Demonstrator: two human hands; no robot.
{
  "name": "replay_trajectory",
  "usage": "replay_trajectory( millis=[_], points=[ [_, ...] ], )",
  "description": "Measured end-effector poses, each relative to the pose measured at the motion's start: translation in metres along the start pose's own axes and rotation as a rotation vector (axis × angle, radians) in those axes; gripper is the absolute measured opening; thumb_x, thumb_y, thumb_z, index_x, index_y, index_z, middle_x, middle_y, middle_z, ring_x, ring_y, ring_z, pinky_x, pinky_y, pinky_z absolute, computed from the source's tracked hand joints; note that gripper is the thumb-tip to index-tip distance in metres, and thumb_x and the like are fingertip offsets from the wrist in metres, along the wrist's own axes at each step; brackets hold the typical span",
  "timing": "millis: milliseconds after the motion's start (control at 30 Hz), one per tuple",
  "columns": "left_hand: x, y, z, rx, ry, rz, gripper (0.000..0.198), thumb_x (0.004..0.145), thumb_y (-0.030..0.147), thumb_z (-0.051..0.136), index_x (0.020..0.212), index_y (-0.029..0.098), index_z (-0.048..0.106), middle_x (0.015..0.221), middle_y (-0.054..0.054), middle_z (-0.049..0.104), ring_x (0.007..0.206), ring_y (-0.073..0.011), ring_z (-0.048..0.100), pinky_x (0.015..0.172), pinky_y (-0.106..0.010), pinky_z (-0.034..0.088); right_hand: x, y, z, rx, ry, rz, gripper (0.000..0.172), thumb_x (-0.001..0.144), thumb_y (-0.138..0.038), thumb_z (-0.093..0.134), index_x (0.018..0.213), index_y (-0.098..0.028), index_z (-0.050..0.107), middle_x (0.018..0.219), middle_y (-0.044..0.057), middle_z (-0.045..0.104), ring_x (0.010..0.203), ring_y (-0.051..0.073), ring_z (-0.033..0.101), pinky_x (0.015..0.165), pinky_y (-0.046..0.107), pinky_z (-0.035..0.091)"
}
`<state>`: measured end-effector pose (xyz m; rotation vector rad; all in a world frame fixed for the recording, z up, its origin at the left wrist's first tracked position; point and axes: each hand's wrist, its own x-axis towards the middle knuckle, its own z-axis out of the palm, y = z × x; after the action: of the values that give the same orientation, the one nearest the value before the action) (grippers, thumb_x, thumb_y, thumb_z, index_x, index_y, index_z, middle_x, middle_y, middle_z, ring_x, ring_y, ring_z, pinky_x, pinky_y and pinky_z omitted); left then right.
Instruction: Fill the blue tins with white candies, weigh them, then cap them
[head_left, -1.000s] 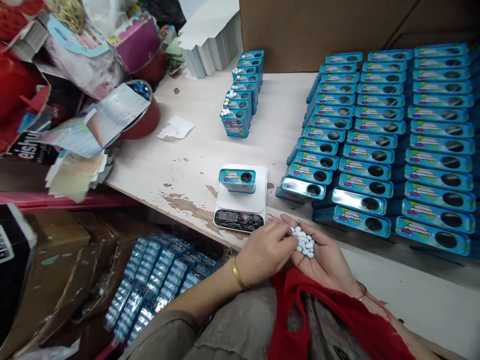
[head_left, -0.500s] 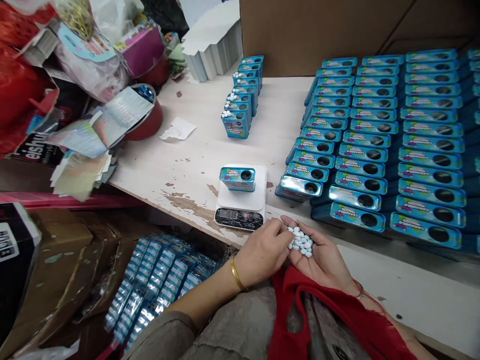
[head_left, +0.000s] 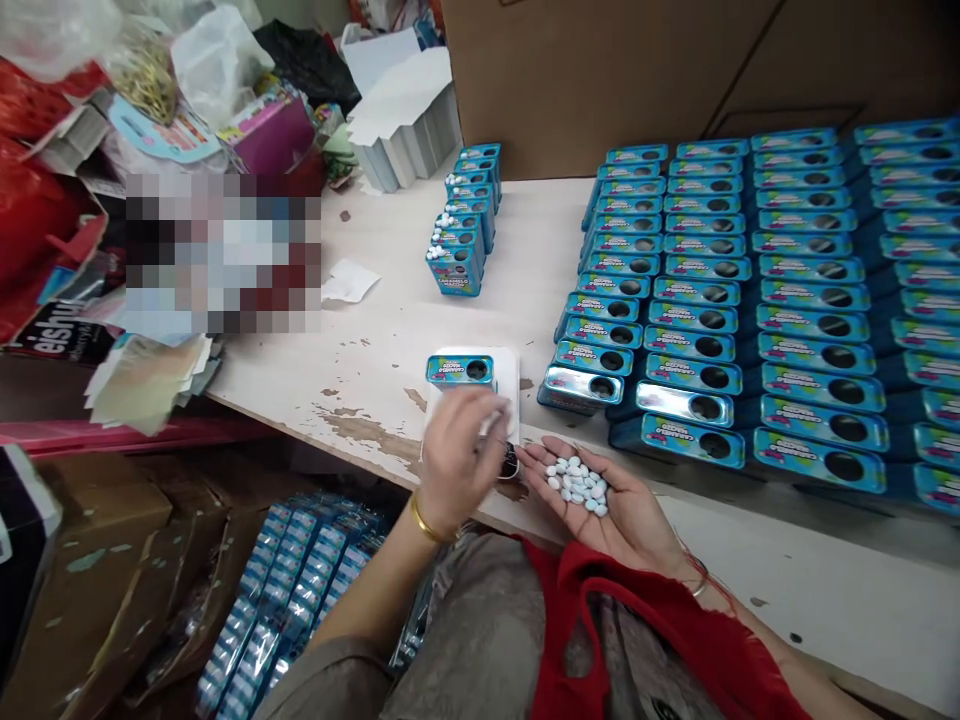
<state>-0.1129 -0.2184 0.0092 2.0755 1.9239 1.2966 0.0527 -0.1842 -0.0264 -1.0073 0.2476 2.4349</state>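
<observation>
My right hand [head_left: 634,525] lies palm up at the table's front edge, cupping a small heap of white candies [head_left: 577,482]. My left hand [head_left: 456,465], with a gold bangle on its wrist, is blurred by motion; it hovers over the front of a small white scale [head_left: 508,372] with its fingers pinched together. What they hold I cannot make out. A blue tin [head_left: 460,370] with a round hole in its top stands on the scale, just beyond my left fingers.
Several rows of the same blue tins [head_left: 750,290] fill the right of the table [head_left: 390,330]. A short row of tins topped with candies [head_left: 457,225] stands behind the scale. Bags and papers pile up at the left. Blue packs [head_left: 300,590] lie below the table.
My left hand has left the candy heap in my right palm and moved left and up over the scale. My right hand stays cupped. The view has shifted slightly.
</observation>
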Motion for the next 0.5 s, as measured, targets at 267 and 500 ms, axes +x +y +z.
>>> replay_trajectory(
  millis=[267, 500],
  points=[
    [0.038, -0.055, -0.033, 0.414, -0.384, 0.016, 0.048, 0.082, 0.042, 0.061, 0.124, 0.022, 0.047, 0.121, -0.011, 0.055, 0.109, -0.026, 0.048, 0.093, -0.043, 0.033, 0.001, -0.003, -0.008, -0.074, -0.099, 0.009, 0.025, 0.085, -0.019, 0.049, 0.102, -0.008, 0.064, 0.108, 0.016, 0.069, 0.111, 0.022, 0.061, 0.101, 0.036, 0.045],
    [0.047, -0.019, -0.028, 0.221, -0.533, 0.185, 0.037, 0.085, 0.026, 0.055, 0.121, 0.021, 0.048, 0.106, -0.006, 0.059, 0.096, -0.0208, 0.05, 0.089, -0.038, 0.031, 0.002, -0.006, -0.021, -0.163, -0.121, 0.194, 0.025, 0.083, -0.02, 0.055, 0.099, -0.004, 0.063, 0.099, 0.017, 0.072, 0.1, 0.022, 0.066, 0.095, 0.033, 0.047]
  ],
)
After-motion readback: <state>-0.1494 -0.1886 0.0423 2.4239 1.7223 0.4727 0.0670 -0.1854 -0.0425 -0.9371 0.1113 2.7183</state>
